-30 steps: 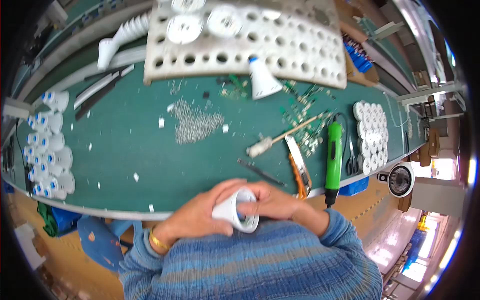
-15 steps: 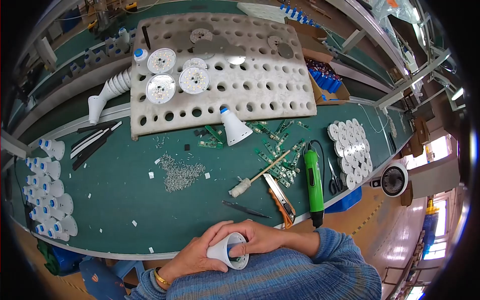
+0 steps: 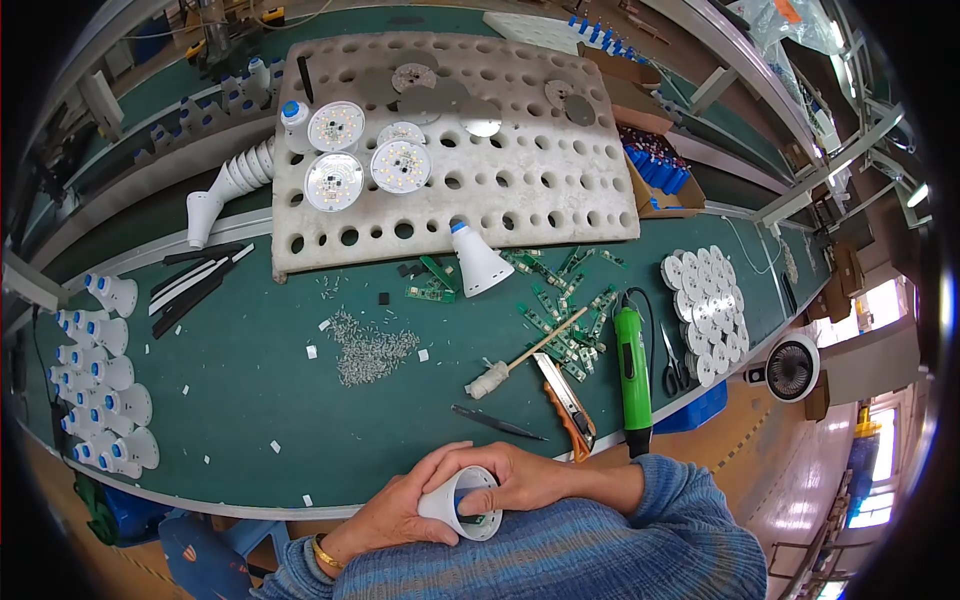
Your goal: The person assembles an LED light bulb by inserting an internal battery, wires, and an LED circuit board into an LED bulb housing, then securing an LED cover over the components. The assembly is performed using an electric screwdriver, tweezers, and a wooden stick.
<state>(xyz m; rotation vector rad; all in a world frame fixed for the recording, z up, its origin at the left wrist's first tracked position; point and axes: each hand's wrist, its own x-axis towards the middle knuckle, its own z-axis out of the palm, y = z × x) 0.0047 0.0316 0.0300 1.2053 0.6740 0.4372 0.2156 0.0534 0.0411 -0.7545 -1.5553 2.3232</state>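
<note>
Close to my body, at the table's front edge, I hold a white cone-shaped bulb housing (image 3: 442,502) with its wide mouth tilted up and to the right. My left hand (image 3: 398,512) wraps round its outside. My right hand (image 3: 510,478) grips it from above and the right, with the thumb reaching into the mouth. Inside, by that thumb, shows a blue cylinder (image 3: 462,497), perhaps a battery, and a bit of green; the rest is hidden. Tweezers (image 3: 499,422) and an orange box cutter (image 3: 566,405) lie beyond my hands.
A foam board with holes (image 3: 520,205) carries round LED boards (image 3: 334,181). Another housing (image 3: 478,262) stands before it. Small screws (image 3: 370,348), green circuit boards (image 3: 560,300), a green electric screwdriver (image 3: 632,370), scissors (image 3: 674,365), stacked white discs (image 3: 705,310) and several housings (image 3: 105,395) surround the middle.
The whole view has shifted slightly, so the table things appear a little further right. Both hands keep nearly the same grip on the bulb housing.
</note>
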